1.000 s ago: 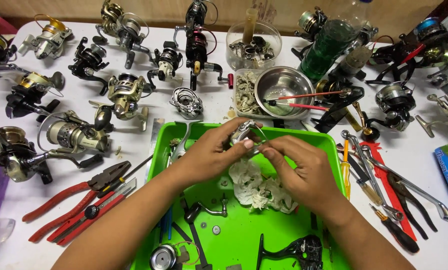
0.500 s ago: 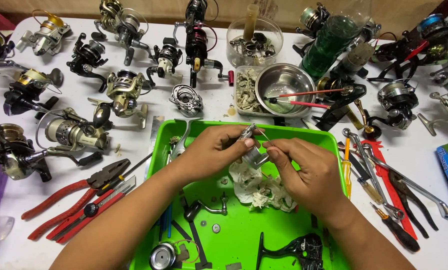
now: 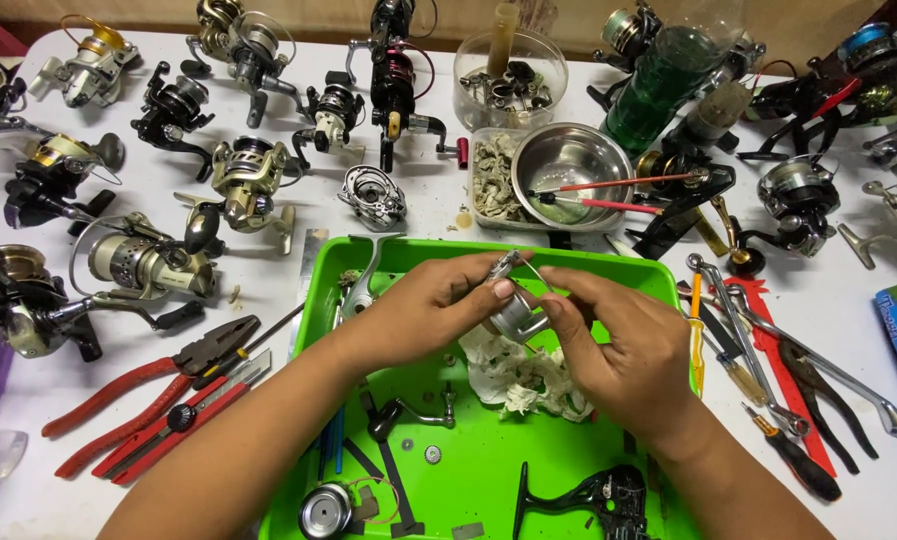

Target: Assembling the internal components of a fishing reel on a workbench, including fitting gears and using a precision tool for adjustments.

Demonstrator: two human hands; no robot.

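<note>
Over a green tray (image 3: pixel 489 470), my left hand (image 3: pixel 424 305) and my right hand (image 3: pixel 624 345) meet around a small silver reel part (image 3: pixel 517 315). The left thumb and fingers pinch its upper end with a thin wire bail; the right fingers hold its lower side. Just below them lies a crumpled white cloth (image 3: pixel 524 380). A black reel body (image 3: pixel 589 500), a silver spool (image 3: pixel 327 510), a handle piece (image 3: pixel 409 415) and small washers lie in the tray near me.
Several fishing reels (image 3: pixel 144 265) crowd the white table at the left and back. Red pliers (image 3: pixel 159 385) lie left of the tray; screwdrivers and pliers (image 3: pixel 769 380) to its right. A steel bowl (image 3: pixel 569 165) with brushes and a green bottle (image 3: pixel 659 85) stand behind.
Both hands stay together over the tray, turning the silver part slightly; it now sits a bit lower between the fingers. Nothing else has moved.
</note>
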